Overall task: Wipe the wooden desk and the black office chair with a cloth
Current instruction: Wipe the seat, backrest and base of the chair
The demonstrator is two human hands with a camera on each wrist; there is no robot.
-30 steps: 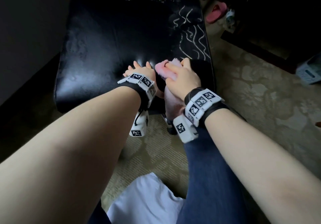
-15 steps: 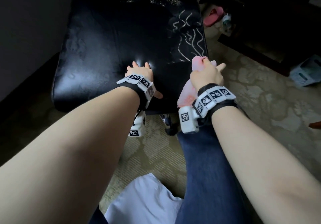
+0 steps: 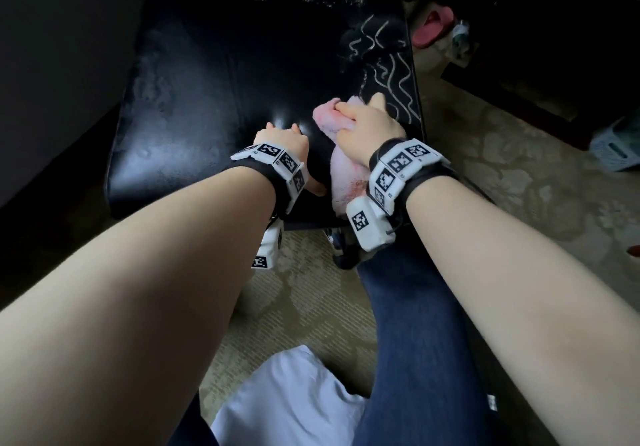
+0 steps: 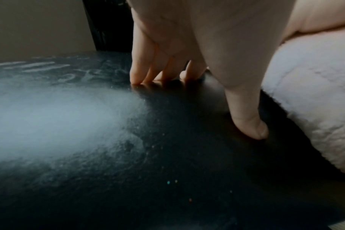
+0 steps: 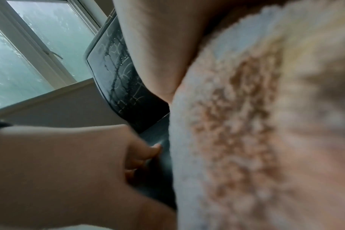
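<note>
The black chair seat (image 3: 214, 75) fills the upper middle of the head view, with pale chalk-like squiggles (image 3: 391, 71) along its right side. My right hand (image 3: 367, 127) grips a fluffy pink cloth (image 3: 329, 116) and holds it on the seat's front right part, just below the squiggles. The cloth (image 5: 246, 124) fills the right wrist view and hangs over the seat's front edge. My left hand (image 3: 280, 141) rests with straight fingers (image 4: 140, 73) and thumb on the seat (image 4: 167, 155), just left of the cloth (image 4: 315, 93).
Patterned beige carpet (image 3: 519, 168) lies around the chair. A pink slipper (image 3: 433, 26) and dark furniture (image 3: 554, 47) sit at the upper right. My leg in blue trousers (image 3: 415, 341) stands by the seat's front. A wall (image 3: 52, 47) is to the left.
My right hand moved with the cloth from the seat's right front corner back left onto the seat. The left hand stayed planted on the seat.
</note>
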